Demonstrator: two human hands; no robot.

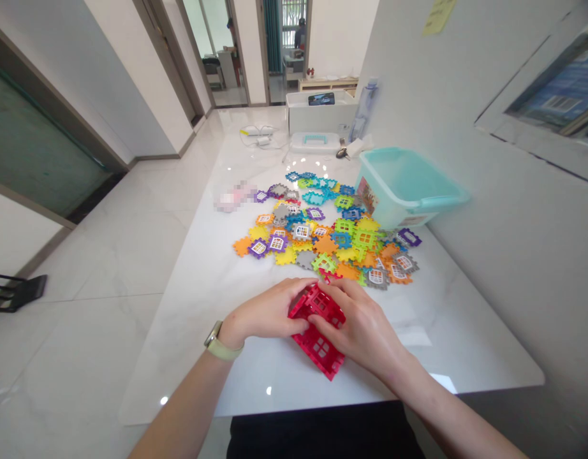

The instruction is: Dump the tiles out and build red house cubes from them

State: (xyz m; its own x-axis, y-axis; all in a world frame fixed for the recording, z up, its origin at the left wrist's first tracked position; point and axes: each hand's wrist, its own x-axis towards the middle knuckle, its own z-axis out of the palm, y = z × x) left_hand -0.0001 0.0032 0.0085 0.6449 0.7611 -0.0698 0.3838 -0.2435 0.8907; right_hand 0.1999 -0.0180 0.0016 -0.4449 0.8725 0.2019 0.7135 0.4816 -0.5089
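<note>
The red interlocking-panel assembly (pixel 314 333) was positioned between the left hand (pixel 270 310) and the right hand (pixel 363 322), near the middle of the near edge of the tabletop (pixel 193 357). The left hand pinched the assembly between thumb and fingers at its left side. The right hand pinched it from the right, thumb against the panel face, fingers at the far end. Contact between assembly and tabletop could not be determined.

A loose pile of multicoloured interlocking tiles (pixel 325 245) lay just beyond the hands. The turquoise plastic bin (pixel 400 212) stood at the right edge, open side up, its inner walls visible. Toward the far edge, a closed carrying case (pixel 314 145) lay before a white box (pixel 317 120); a phone (pixel 321 99) rested on the box. The contents of both were hidden.
</note>
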